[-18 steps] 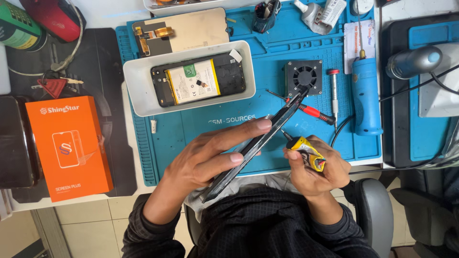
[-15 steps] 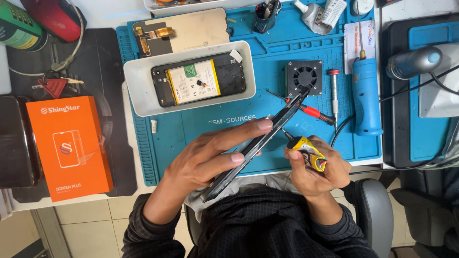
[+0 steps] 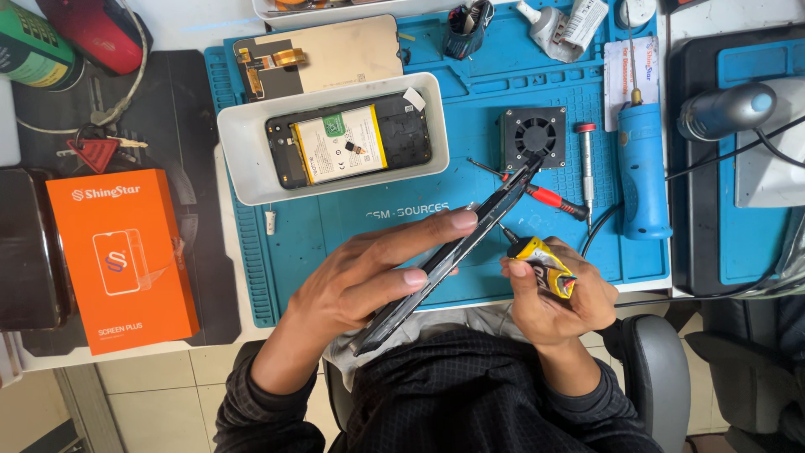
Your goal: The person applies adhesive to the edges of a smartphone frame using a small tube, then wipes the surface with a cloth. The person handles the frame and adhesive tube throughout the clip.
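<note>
At centre I see my left hand (image 3: 360, 281) closed on a thin dark phone frame (image 3: 453, 252) held edge-on, slanting toward 1 o'clock. My right hand (image 3: 553, 294), at 3 o'clock from it, squeezes a small yellow glue tube (image 3: 545, 264), its nozzle touching the frame's edge. Beyond, on the blue mat (image 3: 335, 231) over the worktop, a white tray (image 3: 243, 138) at 11 o'clock holds an opened phone (image 3: 348, 147); a small black fan (image 3: 534, 134) sits at 1 o'clock.

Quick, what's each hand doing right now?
Left hand: closed on the thin black phone frame.
Right hand: closed on the small yellow glue tube.
</note>
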